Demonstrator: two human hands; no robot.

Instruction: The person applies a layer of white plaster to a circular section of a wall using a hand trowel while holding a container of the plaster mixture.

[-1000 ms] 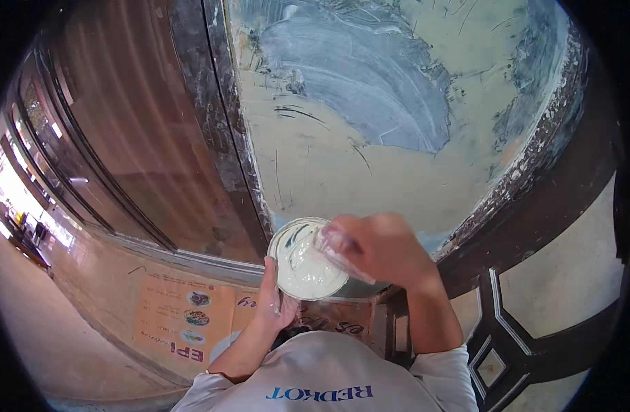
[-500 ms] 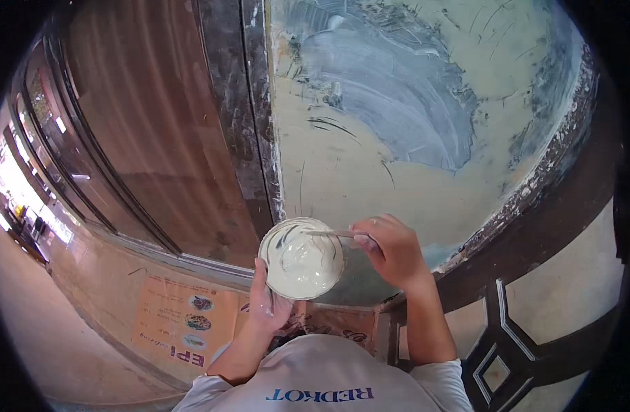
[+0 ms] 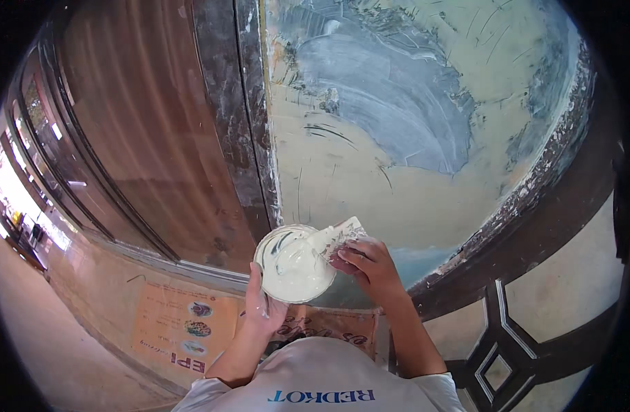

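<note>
A round bowl (image 3: 298, 278) of creamy white paste rests in my left hand (image 3: 265, 302), the thumb up along its left rim and the other fingers hidden beneath. Grey streaks show in the paste near the far side of the bowl. My right hand (image 3: 366, 264) is closed on a flat putty spreader (image 3: 342, 237), its face smeared with white paste. The spreader is tilted over the bowl's right rim, its left end at the paste. White smears mark my left palm near the wrist.
Ahead stands a wall panel (image 3: 342, 185) coated pale cream, with a bare grey-blue patch (image 3: 397, 103). A dark wooden frame (image 3: 236, 117) borders it beside brown-tinted glass (image 3: 150, 123). An orange printed banner (image 3: 167, 316) lies on the floor. Dark trim with a diamond pattern (image 3: 497, 371) is at right.
My right hand has moved slightly left and down and turned the spreader, so its pasted face now shows. The bowl has shifted slightly left.
</note>
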